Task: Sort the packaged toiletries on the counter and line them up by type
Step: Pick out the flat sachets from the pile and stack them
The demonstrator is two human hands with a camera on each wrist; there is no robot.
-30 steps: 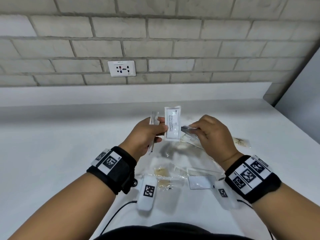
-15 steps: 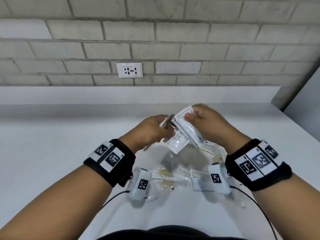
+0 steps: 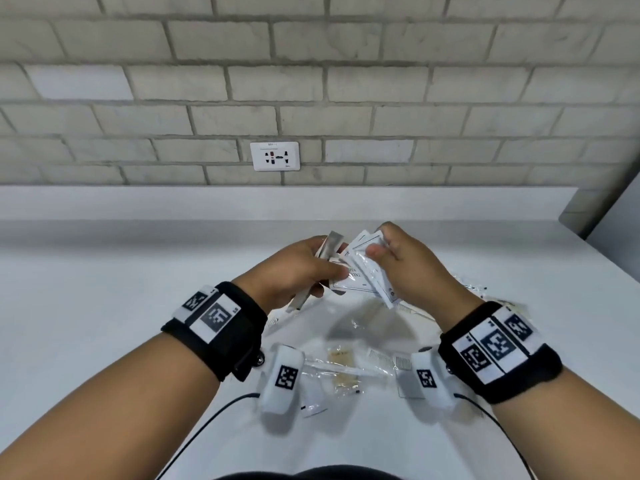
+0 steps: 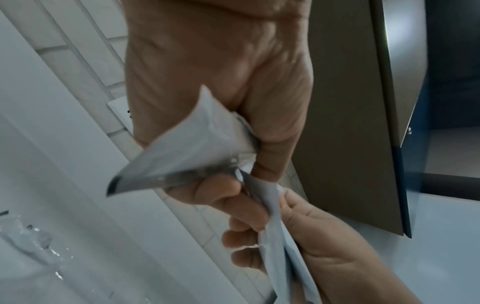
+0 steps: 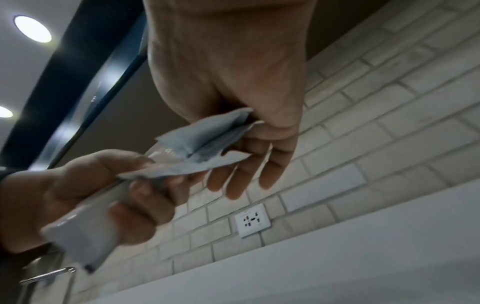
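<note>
Both hands are raised over the white counter [image 3: 104, 306], close together. My left hand [image 3: 322, 268] grips a long narrow silvery packet [image 3: 329, 244] in its curled fingers, and its thumb presses on a printed white sachet [image 3: 349, 282]. My right hand [image 3: 384, 247] pinches a small fan of white sachets [image 3: 367, 268] by their top edge, overlapping the left hand's sachet. The left wrist view shows the silvery packet [image 4: 187, 152] under the thumb. In the right wrist view the white sachets [image 5: 207, 144] sit between thumb and fingers. How many sachets are in the fan is unclear.
Loose clear packets lie on the counter under my hands: comb packets [image 3: 381, 358], a tan item [image 3: 341, 355], and more at the right [image 3: 474, 289]. A raised ledge and a brick wall with a socket [image 3: 275, 155] are behind. A panel stands at the right edge [image 3: 616, 216].
The right hand has come up from the counter with its packets and brought them against the sachet in the left hand. The left hand's sachet has tilted from upright to slanted.
</note>
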